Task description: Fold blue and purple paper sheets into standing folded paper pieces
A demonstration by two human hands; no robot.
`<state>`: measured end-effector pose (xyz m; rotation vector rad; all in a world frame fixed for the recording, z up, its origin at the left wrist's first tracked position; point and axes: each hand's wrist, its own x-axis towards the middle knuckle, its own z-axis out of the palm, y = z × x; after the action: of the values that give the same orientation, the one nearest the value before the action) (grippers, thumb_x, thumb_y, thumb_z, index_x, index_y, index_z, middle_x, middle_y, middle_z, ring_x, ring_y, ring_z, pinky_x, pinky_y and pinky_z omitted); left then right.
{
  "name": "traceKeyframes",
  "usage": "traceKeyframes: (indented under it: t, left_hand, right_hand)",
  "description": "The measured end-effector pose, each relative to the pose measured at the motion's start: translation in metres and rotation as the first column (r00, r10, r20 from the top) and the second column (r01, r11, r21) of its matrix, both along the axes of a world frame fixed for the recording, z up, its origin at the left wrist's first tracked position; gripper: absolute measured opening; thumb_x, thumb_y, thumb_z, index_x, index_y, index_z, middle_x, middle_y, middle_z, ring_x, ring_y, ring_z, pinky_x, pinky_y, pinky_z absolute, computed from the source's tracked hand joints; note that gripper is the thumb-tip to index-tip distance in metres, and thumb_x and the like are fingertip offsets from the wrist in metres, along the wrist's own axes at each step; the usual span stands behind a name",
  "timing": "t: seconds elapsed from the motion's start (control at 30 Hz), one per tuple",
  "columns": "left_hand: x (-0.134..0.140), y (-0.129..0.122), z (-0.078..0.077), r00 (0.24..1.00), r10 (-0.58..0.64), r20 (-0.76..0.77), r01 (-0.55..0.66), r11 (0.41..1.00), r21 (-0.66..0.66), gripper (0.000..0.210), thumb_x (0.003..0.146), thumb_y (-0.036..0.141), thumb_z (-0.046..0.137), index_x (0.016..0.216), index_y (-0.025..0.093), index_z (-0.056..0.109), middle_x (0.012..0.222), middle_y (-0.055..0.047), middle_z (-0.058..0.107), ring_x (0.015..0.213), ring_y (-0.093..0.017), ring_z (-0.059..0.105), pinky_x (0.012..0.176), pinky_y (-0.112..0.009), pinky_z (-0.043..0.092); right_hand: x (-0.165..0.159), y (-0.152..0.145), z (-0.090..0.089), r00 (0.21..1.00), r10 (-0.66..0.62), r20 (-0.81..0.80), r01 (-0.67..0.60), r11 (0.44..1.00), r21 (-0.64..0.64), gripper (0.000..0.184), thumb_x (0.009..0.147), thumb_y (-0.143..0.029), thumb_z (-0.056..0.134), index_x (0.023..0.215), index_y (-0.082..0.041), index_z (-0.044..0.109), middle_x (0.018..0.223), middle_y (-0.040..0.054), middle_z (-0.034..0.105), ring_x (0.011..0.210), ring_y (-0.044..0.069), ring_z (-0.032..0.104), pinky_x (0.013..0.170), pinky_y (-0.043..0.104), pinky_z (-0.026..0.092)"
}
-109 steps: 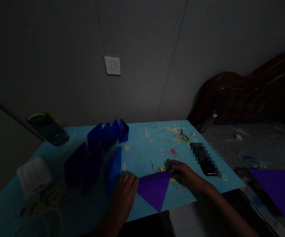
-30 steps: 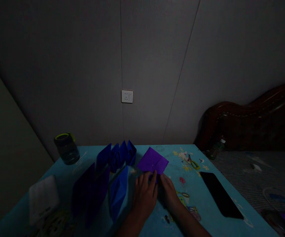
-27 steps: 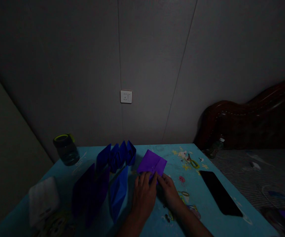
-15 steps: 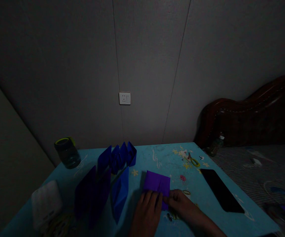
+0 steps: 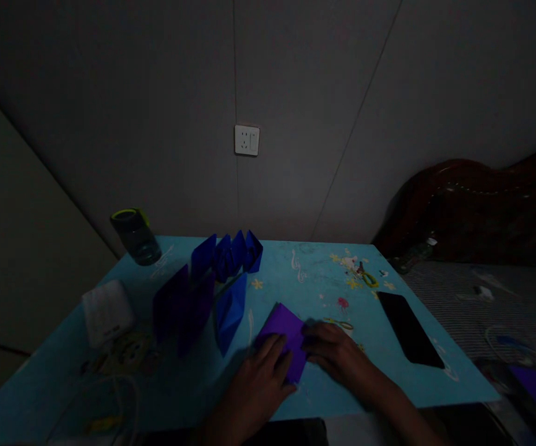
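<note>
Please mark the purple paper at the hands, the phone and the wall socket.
Purple paper [image 5: 291, 330]: head view, bare upper face.
Phone [image 5: 410, 328]: head view, middle of its dark face.
Wall socket [image 5: 247, 140]: head view, centre of its plate.

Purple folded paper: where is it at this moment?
In the head view, the purple folded paper is near the front edge of the blue tabletop, between the left hand and the right hand, right of a blue folded piece.

This looks like a bedroom in a home. Right of the table [image 5: 277, 279] is a bed with a curved, dark, glossy headboard [image 5: 481, 198] and a striped sheet [image 5: 444, 294]. A wall socket [image 5: 246, 140] sits above the table, whose light-blue top carries childlike printed pictures.
</note>
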<state>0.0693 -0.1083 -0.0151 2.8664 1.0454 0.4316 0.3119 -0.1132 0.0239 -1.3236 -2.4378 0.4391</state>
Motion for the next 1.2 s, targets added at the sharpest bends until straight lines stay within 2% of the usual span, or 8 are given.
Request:
traceKeyframes:
  t: [0.17,0.37,0.5,0.63,0.73,0.83,1.03,1.2]
  left_hand:
    - [-0.003,0.013,-0.006,0.997,-0.018,0.074,0.02,0.999,-0.03,0.032,0.095,0.038,0.058,0.124,0.025,0.061,0.151,-0.011,0.047,0.143,-0.028,0.038,0.108,-0.044,0.046]
    - [-0.006,0.023,-0.001,0.993,-0.033,0.118,0.044,0.994,-0.097,0.043,0.092,0.036,0.063,0.13,0.016,0.058,0.141,-0.013,0.058,0.137,-0.026,0.048,0.11,-0.041,0.046]
    - [-0.012,0.03,0.006,0.976,-0.037,0.217,0.083,0.975,-0.208,0.041,0.094,0.022,0.057,0.135,0.016,0.053,0.141,-0.01,0.06,0.136,-0.02,0.048,0.112,-0.035,0.045]
    - [-0.01,0.037,0.002,0.957,0.104,0.27,-0.018,0.952,-0.304,0.058,0.088,-0.005,0.042,0.141,0.019,0.046,0.134,-0.007,0.065,0.123,-0.013,0.06,0.106,-0.026,0.049]
    - [-0.007,0.038,0.003,0.966,0.188,0.179,-0.135,0.953,-0.271,0.072,0.082,-0.011,0.039,0.145,0.025,0.041,0.141,-0.008,0.058,0.118,-0.016,0.064,0.097,-0.028,0.055]
    - [-0.004,0.034,0.008,0.98,0.181,0.087,-0.162,0.968,-0.193,0.06,0.083,-0.008,0.044,0.133,0.024,0.053,0.141,-0.009,0.055,0.118,-0.019,0.063,0.093,-0.031,0.056]
    - [-0.002,0.033,-0.001,0.996,0.067,0.065,-0.068,0.998,0.012,0.036,0.09,0.002,0.052,0.122,0.014,0.061,0.127,-0.009,0.067,0.129,-0.024,0.054,0.112,-0.041,0.041]
    - [-0.017,0.026,0.004,0.992,0.005,0.125,0.004,0.997,-0.076,0.039,0.093,0.02,0.057,0.132,0.014,0.057,0.137,-0.011,0.063,0.131,-0.022,0.054,0.11,-0.035,0.045]
  right_hand:
    - [0.002,0.006,-0.005,0.999,0.026,0.043,-0.028,0.999,0.04,0.023,0.097,-0.03,0.058,0.115,-0.027,0.073,0.116,0.0079,0.072,0.108,0.025,0.065,0.094,0.04,0.048]
    - [0.005,0.016,-0.001,0.998,0.053,-0.017,-0.053,0.999,-0.012,0.024,0.099,-0.032,0.055,0.113,-0.027,0.073,0.113,0.0078,0.074,0.104,0.023,0.066,0.09,0.038,0.048]
    - [-0.001,0.018,-0.007,0.998,-0.06,-0.03,0.059,0.998,-0.004,0.031,0.102,-0.034,0.046,0.103,-0.02,0.073,0.094,0.0091,0.074,0.088,0.023,0.066,0.082,0.038,0.049]
    - [-0.01,0.019,-0.02,0.978,-0.199,-0.064,0.2,0.98,0.018,0.034,0.103,-0.035,0.043,0.09,-0.019,0.07,0.084,0.0085,0.069,0.08,0.023,0.064,0.078,0.037,0.05]
    - [-0.016,0.021,-0.028,0.949,-0.288,-0.131,0.29,0.957,-0.003,0.025,0.102,-0.031,0.046,0.096,-0.019,0.068,0.089,0.0085,0.066,0.082,0.023,0.064,0.078,0.036,0.053]
    - [-0.019,0.023,-0.034,0.927,-0.339,-0.162,0.347,0.938,0.022,0.017,0.098,-0.025,0.052,0.108,-0.02,0.065,0.101,0.0104,0.065,0.09,0.024,0.064,0.082,0.038,0.054]
    - [-0.022,0.025,-0.045,0.99,-0.112,-0.092,0.131,0.962,0.239,0.029,0.094,-0.009,0.049,0.111,-0.021,0.069,0.117,0.0137,0.07,0.111,0.028,0.063,0.092,0.048,0.053]
    - [-0.017,0.008,-0.023,1.0,0.027,-0.006,-0.026,0.99,0.14,0.052,0.089,-0.006,0.05,0.137,-0.023,0.057,0.133,0.012,0.065,0.122,0.026,0.06,0.104,0.05,0.048]
